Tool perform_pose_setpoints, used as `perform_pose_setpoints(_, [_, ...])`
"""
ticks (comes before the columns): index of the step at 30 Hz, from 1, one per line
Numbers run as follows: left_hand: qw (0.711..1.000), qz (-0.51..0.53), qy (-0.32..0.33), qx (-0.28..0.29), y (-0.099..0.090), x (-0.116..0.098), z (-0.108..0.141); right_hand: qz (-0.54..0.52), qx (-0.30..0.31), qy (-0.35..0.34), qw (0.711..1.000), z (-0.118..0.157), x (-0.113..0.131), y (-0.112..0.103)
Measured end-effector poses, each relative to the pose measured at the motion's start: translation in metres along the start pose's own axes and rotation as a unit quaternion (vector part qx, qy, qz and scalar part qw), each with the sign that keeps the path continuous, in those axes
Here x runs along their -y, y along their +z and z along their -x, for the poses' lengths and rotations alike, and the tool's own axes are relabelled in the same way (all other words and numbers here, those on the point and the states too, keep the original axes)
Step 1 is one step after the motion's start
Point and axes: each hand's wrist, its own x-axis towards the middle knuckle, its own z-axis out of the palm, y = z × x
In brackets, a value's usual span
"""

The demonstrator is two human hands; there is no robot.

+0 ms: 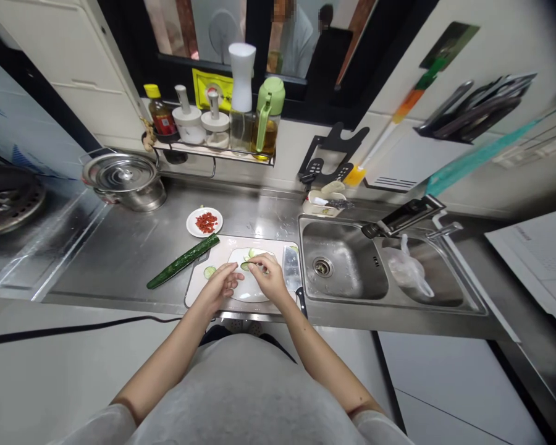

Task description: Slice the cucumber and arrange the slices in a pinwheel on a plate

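Above a white plate [249, 293] on the cutting board, my right hand [267, 277] pinches a thin cucumber slice [245, 266] between thumb and fingertips. My left hand [221, 287] hovers at the plate's left side, fingers loosely curled and apart, holding nothing. More cucumber slices [254, 253] lie at the plate's far side, partly hidden by my right hand. One loose slice [209, 272] rests on the pale cutting board [197, 290]. A kitchen knife [291, 261] lies on the board's right side, black handle toward me. The remaining long cucumber [183, 262] lies diagonally, its cut end at the board's upper left.
A small white dish [191, 226] of red bits stands behind the cucumber. A lidded steel pot [139, 185] is at the back left. To the right is a double sink [343, 290] with a plastic bag [408, 272]. A bottle rack [213, 151] hangs on the wall.
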Motion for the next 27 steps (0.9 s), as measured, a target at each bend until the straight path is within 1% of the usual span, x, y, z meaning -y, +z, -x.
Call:
perform_pose_setpoints(5, [1.000, 0.004, 0.012, 0.016, 0.008, -0.012, -0.002, 0.004, 0.002, -0.038, 0.999, 0.001, 0.000, -0.005])
perform_pose_setpoints(8, [1.000, 0.010, 0.023, -0.001, 0.011, -0.014, -0.003, 0.012, 0.003, -0.056, 0.998, 0.003, -0.001, -0.007])
perform_pose_setpoints(10, [0.999, 0.014, 0.028, -0.014, 0.013, -0.014, -0.004, 0.020, 0.004, -0.056, 0.998, 0.003, 0.000, -0.008])
perform_pose_setpoints(15, [0.998, -0.008, 0.058, -0.030, 0.016, -0.011, -0.006, 0.023, 0.005, -0.037, 0.999, 0.005, -0.002, -0.009])
perform_pose_setpoints(19, [0.994, -0.037, 0.089, -0.049, 0.018, -0.010, -0.006, 0.008, -0.002, -0.024, 1.000, 0.006, -0.005, -0.007])
perform_pose_setpoints(23, [0.992, -0.038, 0.105, -0.054, 0.019, -0.012, -0.005, -0.016, -0.001, -0.001, 1.000, 0.006, -0.007, -0.004])
perform_pose_setpoints(25, [0.992, -0.038, 0.106, -0.051, 0.018, -0.014, -0.005, -0.033, 0.006, 0.021, 0.999, 0.006, -0.008, -0.002])
perform_pose_setpoints(27, [0.993, -0.039, 0.106, -0.044, 0.019, -0.015, -0.005, -0.057, 0.015, 0.062, 0.996, 0.006, -0.010, -0.001])
